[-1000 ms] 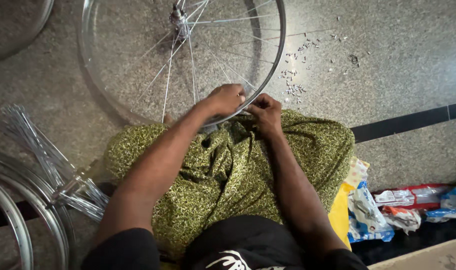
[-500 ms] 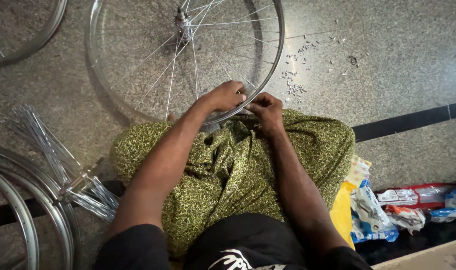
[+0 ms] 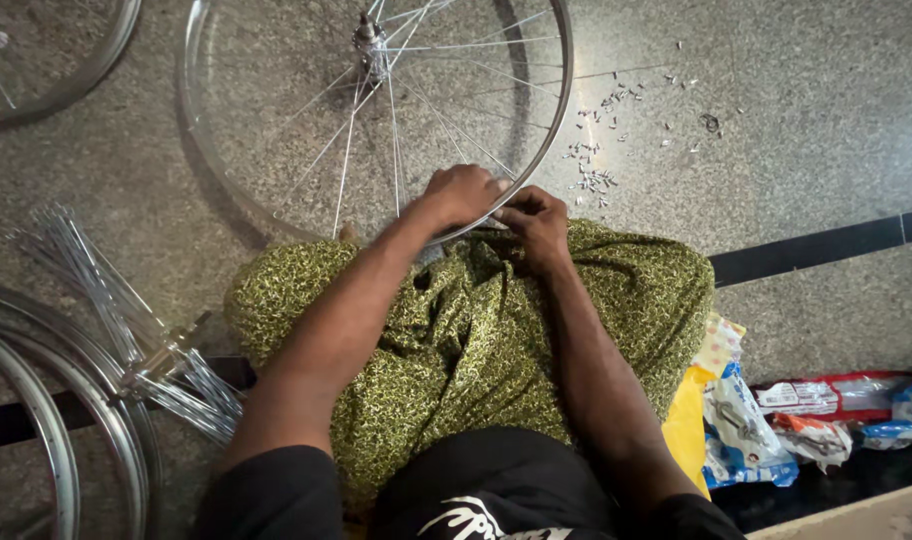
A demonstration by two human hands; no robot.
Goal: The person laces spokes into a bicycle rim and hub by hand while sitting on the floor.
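Both hands meet at the near edge of a bicycle wheel rim (image 3: 559, 120) that lies flat on the speckled stone floor (image 3: 826, 130), its near arc resting against the person's lap. The left hand (image 3: 463, 194) is curled over the rim from above, fingers closed around the metal. The right hand (image 3: 538, 222) sits just beside it, touching it, fingertips pinched together at the rim – probably on a spoke end or a nipple, though whatever it pinches is too small to make out.

Beyond the hands, thin spokes (image 3: 348, 150) fan from the hub (image 3: 367, 38) towards the rim; only part of the wheel is laced. Just past the right hand, outside the rim, a scatter of small metal nipples (image 3: 598, 150) lies on the floor.

Under the forearms spreads a green patterned cloth (image 3: 476, 340) covering the folded legs. Well off to the left of the left arm lies a bundle of loose spokes (image 3: 96, 290) held at a second hub (image 3: 161, 358), touching the edges of bare rims (image 3: 46, 400) – another rim (image 3: 76, 75) shows at the far left corner. To the right of the right arm, near the hip, lie a yellow bag (image 3: 688, 430) and several crumpled plastic packets (image 3: 816, 400).
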